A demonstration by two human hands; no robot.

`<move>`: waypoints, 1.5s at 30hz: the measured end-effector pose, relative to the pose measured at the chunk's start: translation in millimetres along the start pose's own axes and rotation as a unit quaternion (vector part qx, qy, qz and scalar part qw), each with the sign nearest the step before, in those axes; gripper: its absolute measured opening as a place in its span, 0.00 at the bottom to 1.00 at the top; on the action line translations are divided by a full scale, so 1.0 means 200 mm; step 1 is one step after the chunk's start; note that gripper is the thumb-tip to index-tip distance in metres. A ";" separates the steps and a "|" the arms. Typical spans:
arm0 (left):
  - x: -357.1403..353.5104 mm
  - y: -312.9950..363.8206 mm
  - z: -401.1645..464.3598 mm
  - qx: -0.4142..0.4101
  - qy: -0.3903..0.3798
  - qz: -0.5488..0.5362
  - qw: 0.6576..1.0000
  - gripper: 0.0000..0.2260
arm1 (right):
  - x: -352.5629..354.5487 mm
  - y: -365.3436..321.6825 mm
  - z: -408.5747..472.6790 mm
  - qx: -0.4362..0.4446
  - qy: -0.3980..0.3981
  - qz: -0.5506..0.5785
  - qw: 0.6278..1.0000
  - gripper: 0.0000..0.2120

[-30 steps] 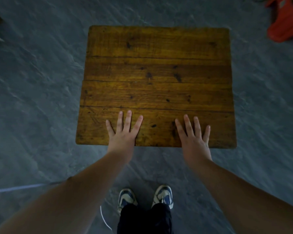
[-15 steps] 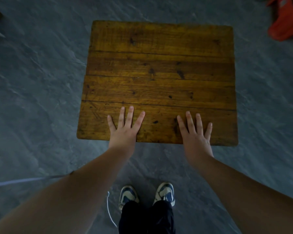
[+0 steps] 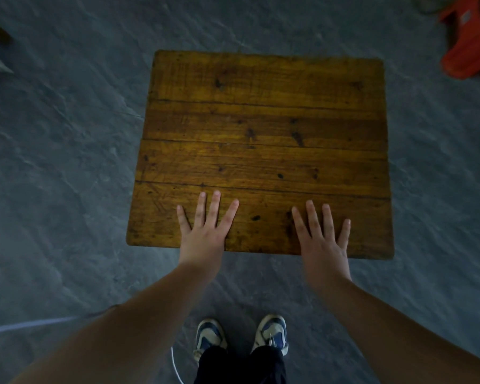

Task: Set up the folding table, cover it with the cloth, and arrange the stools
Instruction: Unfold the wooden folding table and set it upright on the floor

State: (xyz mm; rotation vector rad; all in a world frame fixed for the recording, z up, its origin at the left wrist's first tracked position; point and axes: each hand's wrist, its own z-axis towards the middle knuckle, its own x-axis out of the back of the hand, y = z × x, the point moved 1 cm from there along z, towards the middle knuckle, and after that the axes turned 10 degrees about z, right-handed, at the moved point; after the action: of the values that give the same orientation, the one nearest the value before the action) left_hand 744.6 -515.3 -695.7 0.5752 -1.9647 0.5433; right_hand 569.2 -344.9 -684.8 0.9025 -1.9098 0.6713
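Both hands lie flat on the near plank of the folding table (image 3: pixel 261 151), palms down, fingers straight and spread apart, gripping nothing. The left hand (image 3: pixel 204 234) rests left of the middle of the near edge, its fingers (image 3: pixel 214 206) pointing toward the far side and its wrist crossing over the edge. The right hand (image 3: pixel 323 242) rests to the right of it, well apart from the left, its fingers fanned the same way and the heel of the palm at the table's near edge. Neither thumb is clearly visible.

Seen from above, the table stands on a grey, mottled floor (image 3: pixel 67 162), its top facing up. That top is bare yellow-brown wood made of four planks running left to right, with dark knots and seams between the boards; its legs are hidden beneath it.

At the far right corner of the view, well apart from the table, sits an orange-red plastic stool (image 3: pixel 468 51), cut off by the frame edge. Below the table's near edge, between the two forearms, are the person's two blue-and-white shoes (image 3: pixel 272 333) and dark trouser legs (image 3: pixel 241 364). A thin white cord (image 3: pixel 175 364) curls on the floor just left of the shoes.
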 end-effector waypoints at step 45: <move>0.38 -0.10 0.76 -0.014 -0.005 0.017 1.000 0.54 | 0.39 0.13 0.69 -0.001 0.010 0.018 1.000 0.50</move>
State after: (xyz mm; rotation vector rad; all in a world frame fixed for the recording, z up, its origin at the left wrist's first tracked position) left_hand 621.9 -634.6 -688.9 0.5282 -1.9916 0.5343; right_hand 453.7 -457.7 -681.5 0.8579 -1.9140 0.6965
